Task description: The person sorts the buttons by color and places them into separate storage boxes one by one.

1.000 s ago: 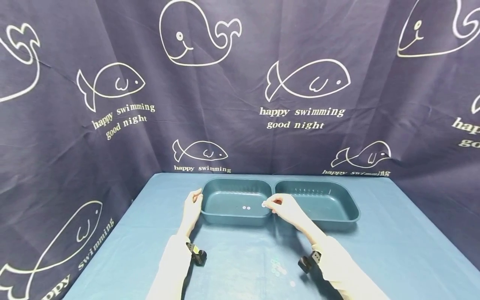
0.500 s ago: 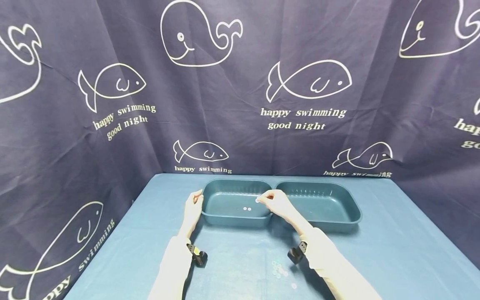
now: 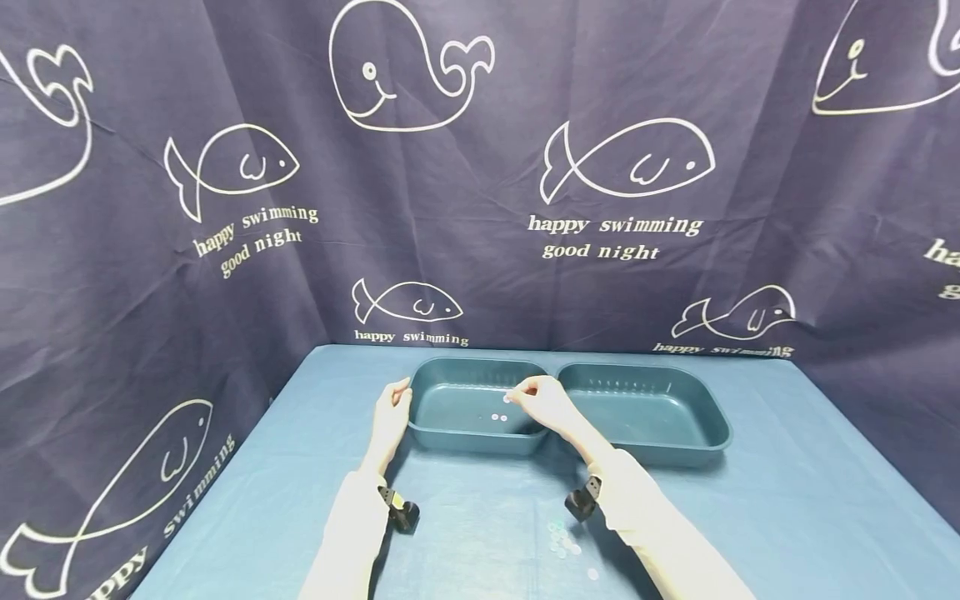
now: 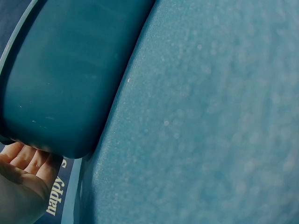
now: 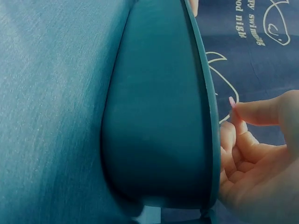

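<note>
My left hand (image 3: 390,410) grips the left end of the left teal bin (image 3: 480,443). In the left wrist view its fingers (image 4: 29,157) lie against the bin's outer end wall. Two small pale discs (image 3: 495,417), button-like, lie on that bin's floor. Above the floor, my right hand (image 3: 546,402) pinches another small pale disc (image 3: 507,399) between thumb and fingertips. The right wrist view shows this pinkish disc (image 5: 231,101) edge-on above the rim, with the other fingers curled beneath the thumb.
A second teal bin (image 3: 652,452) stands right beside the first; nothing shows in it. Several translucent and pale discs (image 3: 562,540) lie loose near the table's front. A dark curtain (image 3: 480,208) with fish drawings hangs behind the blue-covered table (image 3: 465,517).
My right hand has moved left, from the bin's right end farther over its inside, with the disc still pinched. The left hand has kept its place at the bin's end.
</note>
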The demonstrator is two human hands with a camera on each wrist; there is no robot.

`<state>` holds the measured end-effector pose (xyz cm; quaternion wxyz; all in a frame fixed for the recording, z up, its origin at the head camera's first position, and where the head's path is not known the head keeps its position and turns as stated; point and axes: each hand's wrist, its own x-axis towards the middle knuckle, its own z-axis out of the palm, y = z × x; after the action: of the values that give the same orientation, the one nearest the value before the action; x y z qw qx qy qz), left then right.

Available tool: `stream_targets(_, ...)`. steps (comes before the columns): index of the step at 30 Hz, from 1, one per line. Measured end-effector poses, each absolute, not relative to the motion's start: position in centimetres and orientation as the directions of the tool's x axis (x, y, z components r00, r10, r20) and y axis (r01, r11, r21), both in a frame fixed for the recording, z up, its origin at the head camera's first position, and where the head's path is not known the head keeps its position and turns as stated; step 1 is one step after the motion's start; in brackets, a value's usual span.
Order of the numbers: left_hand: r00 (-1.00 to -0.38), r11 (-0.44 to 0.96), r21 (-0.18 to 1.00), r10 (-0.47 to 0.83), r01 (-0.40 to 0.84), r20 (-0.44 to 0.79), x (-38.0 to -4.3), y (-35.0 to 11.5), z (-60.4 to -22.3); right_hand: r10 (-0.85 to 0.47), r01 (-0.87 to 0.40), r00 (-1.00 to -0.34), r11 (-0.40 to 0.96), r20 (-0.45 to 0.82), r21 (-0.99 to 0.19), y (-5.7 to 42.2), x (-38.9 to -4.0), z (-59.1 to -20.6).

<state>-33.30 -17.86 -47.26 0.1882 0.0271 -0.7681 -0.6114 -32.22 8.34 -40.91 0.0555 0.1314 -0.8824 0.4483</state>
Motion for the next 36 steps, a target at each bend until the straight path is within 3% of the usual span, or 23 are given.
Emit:
stream_targets(27, -0.923, 0.267, 0.944, -0.275, 0.196, 0.270, -33.4, -18.0, -47.6, -0.247, -0.320, -0.946, 0.614, 0.210, -0.721, 6.4, -33.5, -42.3)
stream_targets(36, -0.927, 0.253, 0.946, -0.264, 0.201, 0.268, -32.3, -17.4, -46.1, -0.250, -0.311, -0.948, 0.616, 0.195, -0.724, 6.0, -33.9, -42.4)
